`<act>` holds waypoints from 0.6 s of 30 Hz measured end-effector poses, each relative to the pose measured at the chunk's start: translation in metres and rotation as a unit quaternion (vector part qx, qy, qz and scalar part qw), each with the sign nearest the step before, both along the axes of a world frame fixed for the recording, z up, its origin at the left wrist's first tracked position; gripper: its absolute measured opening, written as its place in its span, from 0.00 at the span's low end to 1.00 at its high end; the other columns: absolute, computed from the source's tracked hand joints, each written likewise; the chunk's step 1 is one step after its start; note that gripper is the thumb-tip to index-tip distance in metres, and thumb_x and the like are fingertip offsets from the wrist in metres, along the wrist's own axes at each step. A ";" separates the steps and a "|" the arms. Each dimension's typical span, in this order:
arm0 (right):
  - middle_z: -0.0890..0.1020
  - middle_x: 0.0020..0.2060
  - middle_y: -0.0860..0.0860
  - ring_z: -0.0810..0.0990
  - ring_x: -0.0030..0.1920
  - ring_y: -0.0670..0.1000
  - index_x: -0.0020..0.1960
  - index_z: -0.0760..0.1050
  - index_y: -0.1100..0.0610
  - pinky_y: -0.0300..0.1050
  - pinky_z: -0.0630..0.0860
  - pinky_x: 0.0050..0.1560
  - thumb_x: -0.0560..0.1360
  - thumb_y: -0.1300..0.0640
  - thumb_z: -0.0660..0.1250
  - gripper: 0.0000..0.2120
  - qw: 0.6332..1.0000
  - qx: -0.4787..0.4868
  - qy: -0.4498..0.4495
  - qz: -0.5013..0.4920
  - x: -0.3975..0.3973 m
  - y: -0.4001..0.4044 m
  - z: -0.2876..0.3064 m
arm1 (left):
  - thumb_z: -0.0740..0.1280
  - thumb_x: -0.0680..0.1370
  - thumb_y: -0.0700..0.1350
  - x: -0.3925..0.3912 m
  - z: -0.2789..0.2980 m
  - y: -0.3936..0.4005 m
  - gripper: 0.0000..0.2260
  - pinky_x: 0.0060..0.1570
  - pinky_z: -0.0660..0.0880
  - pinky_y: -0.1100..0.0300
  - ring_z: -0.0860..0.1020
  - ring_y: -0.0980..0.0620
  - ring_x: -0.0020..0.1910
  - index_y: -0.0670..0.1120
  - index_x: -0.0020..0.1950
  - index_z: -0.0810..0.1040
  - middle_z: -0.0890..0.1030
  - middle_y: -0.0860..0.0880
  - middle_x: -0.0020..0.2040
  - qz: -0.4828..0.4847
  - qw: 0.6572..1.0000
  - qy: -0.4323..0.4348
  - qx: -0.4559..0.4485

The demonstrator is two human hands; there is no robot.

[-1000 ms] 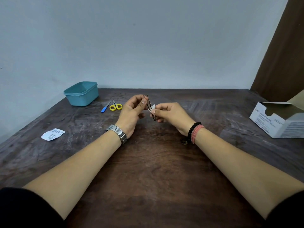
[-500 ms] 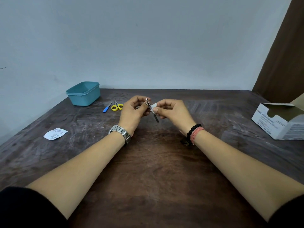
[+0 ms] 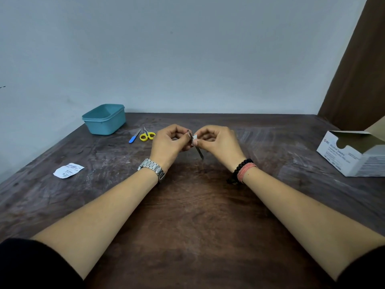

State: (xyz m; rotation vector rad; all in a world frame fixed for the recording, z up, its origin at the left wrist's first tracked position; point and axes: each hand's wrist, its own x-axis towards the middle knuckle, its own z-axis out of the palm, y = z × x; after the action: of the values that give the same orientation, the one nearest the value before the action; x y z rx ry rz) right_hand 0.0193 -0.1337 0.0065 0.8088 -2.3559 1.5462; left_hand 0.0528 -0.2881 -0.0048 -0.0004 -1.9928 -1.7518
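Both hands raised just above the worktop (image 3: 187, 215), mid-centre. Left hand (image 3: 168, 143) pinches the upper end of a slim metal tool (image 3: 200, 152), tilted, tip pointing down. Right hand (image 3: 219, 142) pinches a small white pad (image 3: 195, 137) against the tool.

Teal tub (image 3: 105, 119); yellow-handled scissors (image 3: 147, 135); white, perhaps printed, wrapper (image 3: 67, 170); dark-brown table (image 3: 195, 215).

Dark wooden table (image 3: 191, 205), teal tub (image 3: 104, 119), blue-handled tool (image 3: 134, 136) beside yellow scissors (image 3: 147, 135), torn white wrapper (image 3: 67, 170), open white box (image 3: 354, 153).
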 end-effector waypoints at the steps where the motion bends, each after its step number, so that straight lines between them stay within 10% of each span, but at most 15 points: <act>1: 0.85 0.36 0.48 0.83 0.38 0.42 0.43 0.82 0.57 0.32 0.77 0.39 0.68 0.59 0.77 0.06 1.000 -0.013 -0.004 0.003 0.000 0.000 0.001 | 0.69 0.76 0.37 0.000 0.000 0.001 0.04 0.37 0.79 0.61 0.82 0.50 0.34 0.44 0.42 0.80 0.82 0.41 0.37 -0.004 1.000 -0.002 0.001; 8: 0.85 0.33 0.48 0.83 0.36 0.44 0.39 0.83 0.56 0.44 0.81 0.44 0.66 0.58 0.78 0.05 0.999 0.037 -0.029 -0.011 -0.006 0.001 -0.005 | 0.69 0.76 0.36 0.002 0.003 -0.001 0.02 0.35 0.78 0.63 0.81 0.51 0.33 0.41 0.44 0.80 0.82 0.42 0.37 0.021 0.998 -0.002 0.065; 18: 0.85 0.33 0.48 0.81 0.34 0.41 0.40 0.83 0.57 0.30 0.73 0.39 0.68 0.59 0.77 0.04 0.999 0.012 -0.042 0.016 -0.004 0.001 -0.001 | 0.68 0.76 0.37 0.003 0.005 -0.001 0.04 0.36 0.78 0.63 0.80 0.53 0.32 0.42 0.42 0.78 0.80 0.44 0.37 -0.006 0.993 0.001 0.116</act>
State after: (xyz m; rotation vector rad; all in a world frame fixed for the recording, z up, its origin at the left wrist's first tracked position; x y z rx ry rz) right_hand 0.0150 -0.1329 0.0054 0.8063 -2.4355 1.5987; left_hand 0.0554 -0.2890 0.0002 0.0613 -1.7799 -1.9803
